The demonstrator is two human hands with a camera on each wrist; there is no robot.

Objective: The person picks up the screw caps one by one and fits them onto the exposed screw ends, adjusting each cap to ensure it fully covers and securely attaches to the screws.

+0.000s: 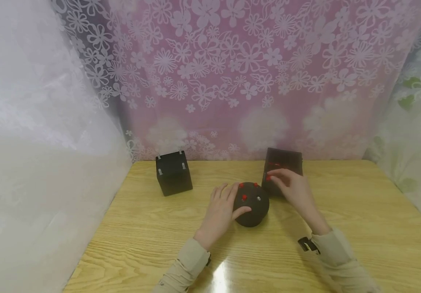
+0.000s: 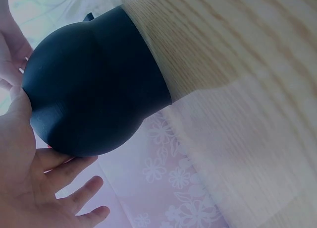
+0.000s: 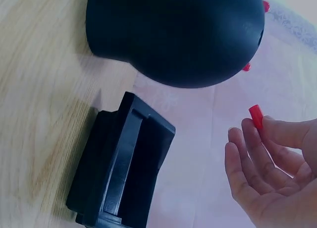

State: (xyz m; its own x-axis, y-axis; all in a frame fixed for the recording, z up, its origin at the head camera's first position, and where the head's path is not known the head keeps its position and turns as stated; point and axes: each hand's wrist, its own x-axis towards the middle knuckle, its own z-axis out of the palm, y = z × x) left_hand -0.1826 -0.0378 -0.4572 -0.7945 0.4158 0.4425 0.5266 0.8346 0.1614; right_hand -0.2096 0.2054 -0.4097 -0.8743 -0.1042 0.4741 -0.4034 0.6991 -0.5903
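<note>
A black ball-shaped stand [image 1: 252, 215] with a narrower base is on the table; small red caps [image 1: 244, 197] and one bare silver post [image 1: 258, 198] show on its top. My left hand [image 1: 218, 215] rests against its left side, thumb and spread fingers touching the curved surface, the outer fingers free in the left wrist view. Between thumb and forefinger, my right hand [image 3: 277, 163] pinches a small red cap [image 3: 256, 116]. That hand is above the black open box [image 3: 119, 163], close to the ball's right side. Further red pieces [image 1: 276, 164] show in the box.
At the left stands a black cube [image 1: 173, 183] with several silver posts on top. The wooden table [image 1: 129, 244] meets a pink flowered curtain [image 1: 210, 81] at the back. White sheeting [image 1: 42, 142] hangs on the left, a pale leaf-patterned cloth [image 1: 415, 154] on the right.
</note>
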